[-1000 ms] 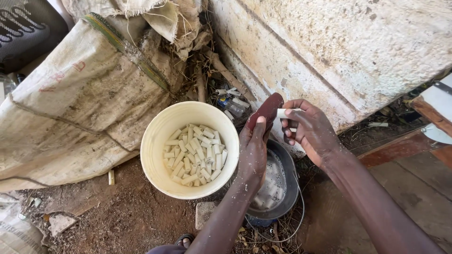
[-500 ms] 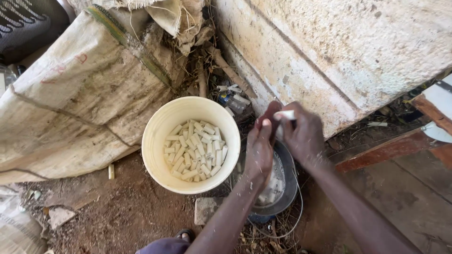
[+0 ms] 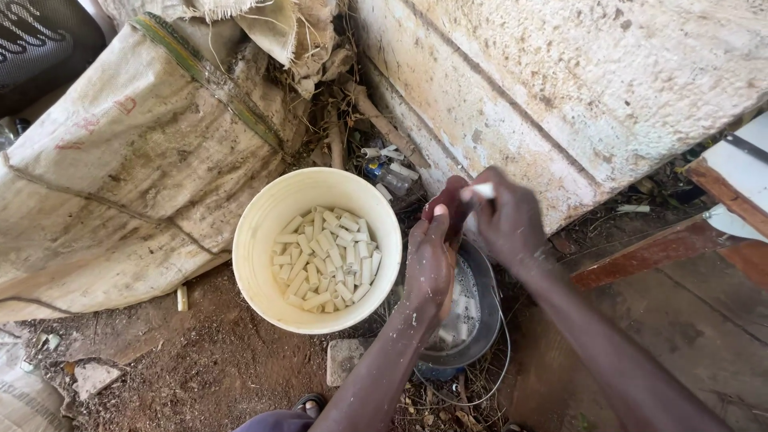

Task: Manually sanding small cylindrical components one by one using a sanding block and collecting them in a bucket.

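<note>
My left hand (image 3: 430,260) grips a dark reddish-brown oblong object (image 3: 448,204) above a small dark metal bucket (image 3: 486,320). My right hand (image 3: 508,220) pinches a short white stick (image 3: 482,190) against the top of that object. The bucket holds pale liquid with whitish bits in it. Just left of my hands stands a cream plastic bucket (image 3: 260,240) filled at the bottom with several short white sticks (image 3: 324,260) of the same kind.
A big worn woven sack (image 3: 120,168) leans at the left. A rough whitewashed wall (image 3: 576,88) runs behind. Red-brown wooden planks (image 3: 648,252) lie at right. Litter and dry twigs (image 3: 384,156) sit in the corner; a flat stone (image 3: 346,360) lies on the dirt.
My two hands have come closer together over the dark bucket, and my right hand has brought the white stick up against the dark object. The view has shifted slightly.
</note>
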